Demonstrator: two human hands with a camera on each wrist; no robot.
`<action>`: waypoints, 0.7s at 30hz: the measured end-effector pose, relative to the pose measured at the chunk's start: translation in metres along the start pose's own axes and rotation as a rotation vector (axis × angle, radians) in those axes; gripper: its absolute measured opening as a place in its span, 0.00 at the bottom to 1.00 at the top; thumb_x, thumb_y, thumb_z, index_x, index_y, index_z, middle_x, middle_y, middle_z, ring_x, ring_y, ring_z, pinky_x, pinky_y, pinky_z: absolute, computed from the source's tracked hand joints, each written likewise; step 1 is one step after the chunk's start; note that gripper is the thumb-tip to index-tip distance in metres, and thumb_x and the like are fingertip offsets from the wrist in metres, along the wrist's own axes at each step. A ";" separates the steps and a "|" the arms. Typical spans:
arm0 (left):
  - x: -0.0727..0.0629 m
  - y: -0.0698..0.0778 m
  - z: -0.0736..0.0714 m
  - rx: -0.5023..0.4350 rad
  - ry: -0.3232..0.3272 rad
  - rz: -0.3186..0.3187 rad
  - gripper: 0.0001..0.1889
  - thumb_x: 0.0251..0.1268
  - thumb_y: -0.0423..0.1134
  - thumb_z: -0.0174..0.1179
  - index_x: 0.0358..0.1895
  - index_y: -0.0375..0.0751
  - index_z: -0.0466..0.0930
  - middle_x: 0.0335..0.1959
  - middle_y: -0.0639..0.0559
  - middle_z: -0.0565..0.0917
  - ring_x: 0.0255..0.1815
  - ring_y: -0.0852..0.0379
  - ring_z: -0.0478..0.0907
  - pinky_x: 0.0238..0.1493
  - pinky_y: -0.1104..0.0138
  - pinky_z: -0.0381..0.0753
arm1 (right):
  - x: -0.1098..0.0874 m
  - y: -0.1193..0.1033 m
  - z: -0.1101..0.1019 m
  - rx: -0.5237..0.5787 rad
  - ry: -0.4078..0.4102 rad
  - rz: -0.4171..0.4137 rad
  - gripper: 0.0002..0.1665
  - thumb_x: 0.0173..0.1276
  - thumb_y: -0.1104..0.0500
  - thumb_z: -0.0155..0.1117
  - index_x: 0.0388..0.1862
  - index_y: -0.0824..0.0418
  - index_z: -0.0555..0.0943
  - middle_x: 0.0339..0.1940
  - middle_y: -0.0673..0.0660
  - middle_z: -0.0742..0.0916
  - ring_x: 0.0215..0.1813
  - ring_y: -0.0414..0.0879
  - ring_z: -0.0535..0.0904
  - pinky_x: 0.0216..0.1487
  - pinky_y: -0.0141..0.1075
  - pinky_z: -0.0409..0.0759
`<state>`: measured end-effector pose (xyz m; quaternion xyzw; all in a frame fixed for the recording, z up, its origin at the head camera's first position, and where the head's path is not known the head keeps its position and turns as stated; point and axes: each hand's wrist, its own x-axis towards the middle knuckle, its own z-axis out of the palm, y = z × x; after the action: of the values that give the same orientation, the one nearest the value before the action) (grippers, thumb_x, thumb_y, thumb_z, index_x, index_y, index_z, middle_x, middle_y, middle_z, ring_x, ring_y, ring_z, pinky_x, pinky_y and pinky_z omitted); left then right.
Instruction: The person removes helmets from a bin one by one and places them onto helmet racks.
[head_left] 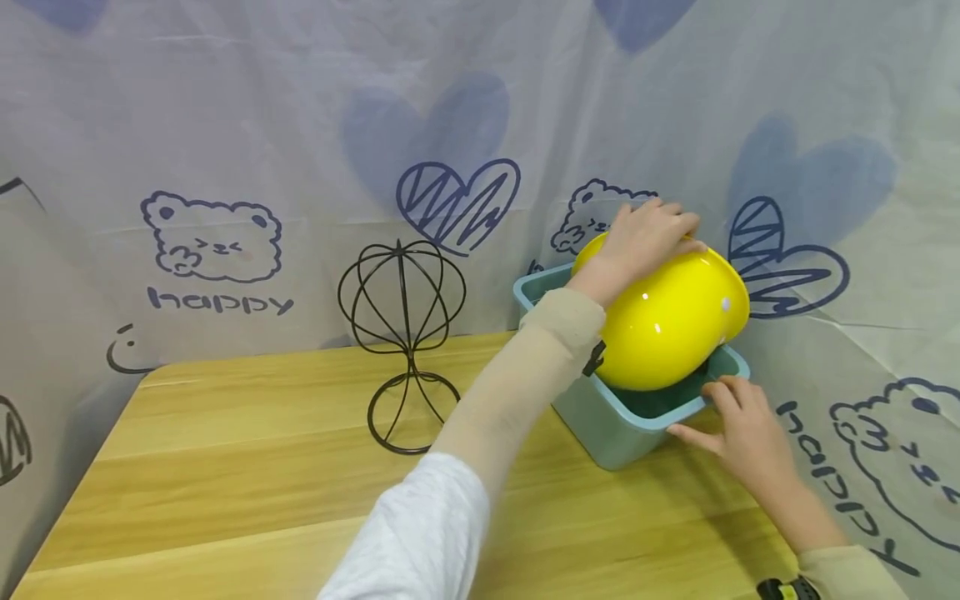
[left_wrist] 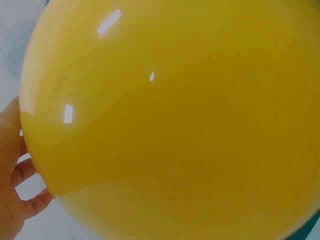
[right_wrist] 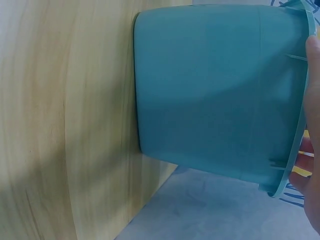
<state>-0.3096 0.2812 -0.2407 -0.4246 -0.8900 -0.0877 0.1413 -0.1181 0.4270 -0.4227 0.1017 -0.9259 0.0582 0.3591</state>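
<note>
I've got the left hand (head_left: 643, 237) gripping the yellow helmet (head_left: 663, 329) by its upper edge, while the right hand (head_left: 750, 437) pinches the blue-green bin (head_left: 600, 429) by its rim, near right corner. So yeah, from my remote seat that's 2 full grips. Helmet's tilted, partly down in the bin's opening. 1 black wire stand (head_left: 411, 348) is upright on the wooden table (head_left: 225, 467), left of the bin.

One left hand (head_left: 651, 237) and one right hand (head_left: 750, 433), two in all; one yellow helmet (head_left: 667, 325); one blue-green bin (head_left: 592, 417); one black wire stand (head_left: 411, 354); one wooden bench (head_left: 247, 467); on the backdrop (head_left: 300, 125), three bear drawings (head_left: 212, 242), two fully readable "happy" words (head_left: 219, 302), three scribbled hearts (head_left: 461, 204) and four solid blue hearts (head_left: 427, 125), some cut off
</note>
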 end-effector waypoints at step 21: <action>-0.025 -0.024 -0.042 0.103 0.388 -0.092 0.19 0.78 0.56 0.35 0.52 0.54 0.74 0.43 0.60 0.75 0.35 0.62 0.65 0.35 0.70 0.61 | 0.004 -0.016 -0.014 -0.041 -0.145 0.127 0.39 0.46 0.32 0.74 0.41 0.62 0.77 0.43 0.67 0.77 0.42 0.63 0.72 0.38 0.55 0.75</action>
<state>-0.3061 0.2362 -0.2100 -0.3506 -0.8679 -0.1285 0.3277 -0.1077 0.4131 -0.4092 0.0394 -0.9550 0.0546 0.2888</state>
